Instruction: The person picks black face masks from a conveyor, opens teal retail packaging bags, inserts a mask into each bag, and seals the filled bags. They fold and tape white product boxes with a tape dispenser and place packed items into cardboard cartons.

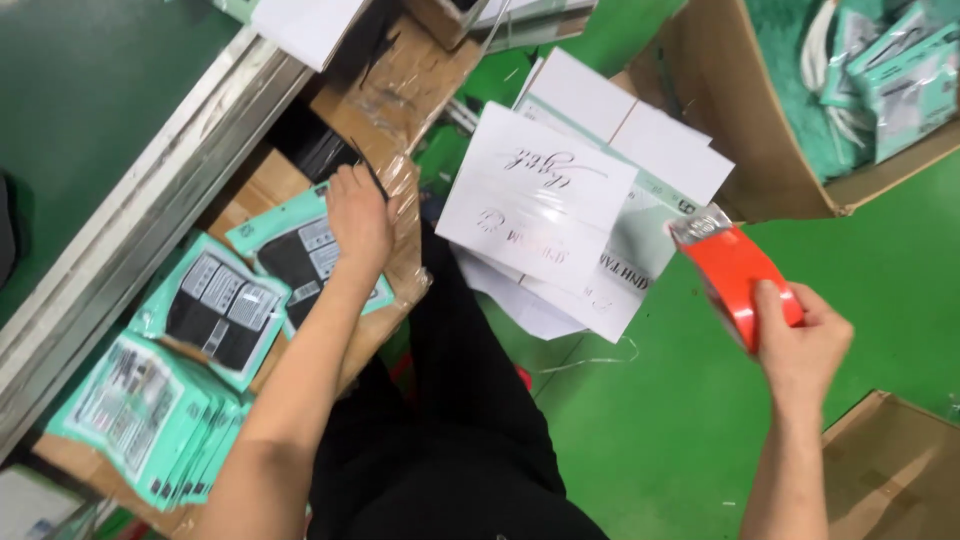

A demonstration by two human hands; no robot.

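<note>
Right hand [800, 345] is gripping a red tape dispenser [735, 270] above the green floor [650, 420], while left-hand [358, 215] fingers are pinching plastic wrap [405, 195] on the open carton's [255, 185] edge, judged mid-sealing.

At three o'clock, the right hand [805, 345] closes its grip on an orange plastic tape dispenser [735, 270]. At ten o'clock, the left hand [358, 215] presses on a tape-wrapped brown cardboard box [400, 120]. Teal-and-black flat plastic packets [215, 305] lie at eight o'clock, white printed paper boxes [540, 195] at twelve, above the green floor [660, 420].
</note>
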